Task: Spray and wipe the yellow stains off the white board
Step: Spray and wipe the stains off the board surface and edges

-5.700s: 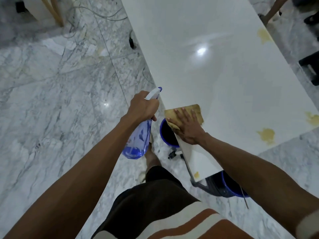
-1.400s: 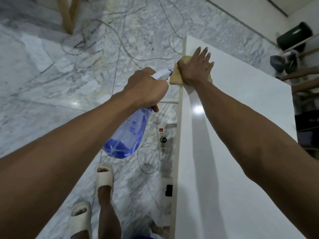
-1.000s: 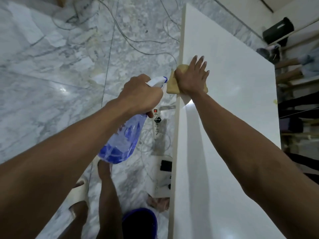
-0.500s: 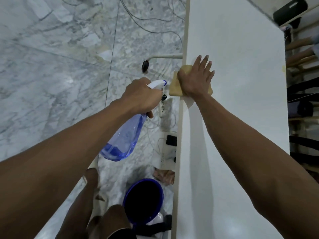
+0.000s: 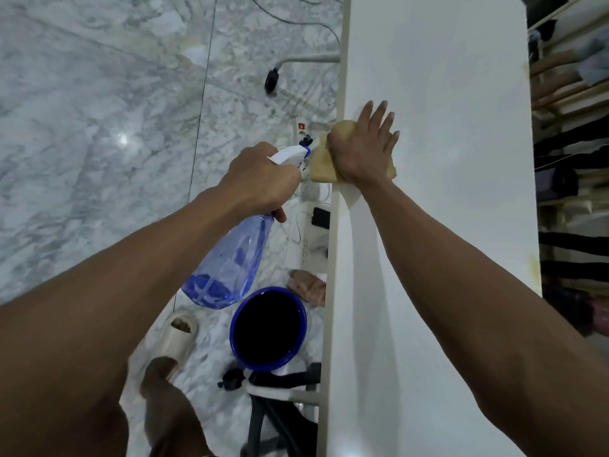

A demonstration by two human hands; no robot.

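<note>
Since half a second ago my right hand (image 5: 362,150), fingers spread flat, drags the yellow cloth (image 5: 321,163) nearer along the glossy white board (image 5: 445,225) edge; overhanging, it may slip off. My left hand (image 5: 260,183) curls round the blue spray bottle (image 5: 230,262).

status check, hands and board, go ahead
Left hand grips spray bottle. Right hand presses cloth at white board edge. Nothing blocking.

It looked like a room in a home or small workspace, seen from above — the grey-veined marble floor (image 5: 99,127) was polished and tiled. Cables (image 5: 296,24) trailed loose across it to a power strip (image 5: 301,131) beside the white board (image 5: 445,225). A blue bucket (image 5: 268,328) stood on the floor, and wooden shelving (image 5: 570,90) with stored goods lined one side — what they were could not be told.
</note>
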